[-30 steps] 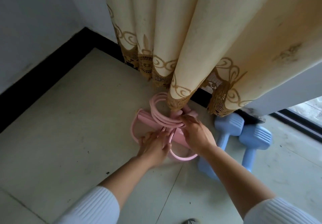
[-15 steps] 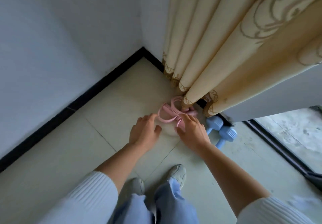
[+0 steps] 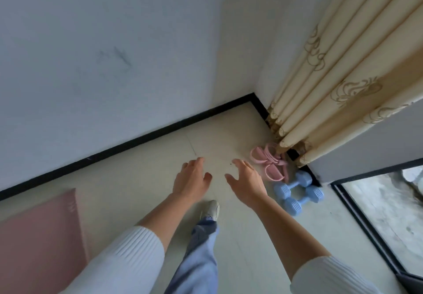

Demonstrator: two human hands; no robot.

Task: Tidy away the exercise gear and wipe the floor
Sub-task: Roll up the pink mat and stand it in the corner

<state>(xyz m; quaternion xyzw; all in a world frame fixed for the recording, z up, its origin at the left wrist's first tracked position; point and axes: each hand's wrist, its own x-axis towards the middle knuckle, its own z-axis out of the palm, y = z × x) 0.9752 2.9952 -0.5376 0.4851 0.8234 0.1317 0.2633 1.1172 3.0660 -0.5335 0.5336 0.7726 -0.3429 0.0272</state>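
Pink band, 2 blue dumbbells tucked beside curtain, likely clearing floor for wiping; left hand, right hand empty, fingers loosely spread.

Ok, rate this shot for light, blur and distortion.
Head view: soft even light, no hard shadows or glare; wide-angle perspective slants the curtain; left hand and right hand slightly smeared; blue dumbbells are readable.

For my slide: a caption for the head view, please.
Left hand and right hand empty; pink band and blue dumbbells lie beside the curtain.
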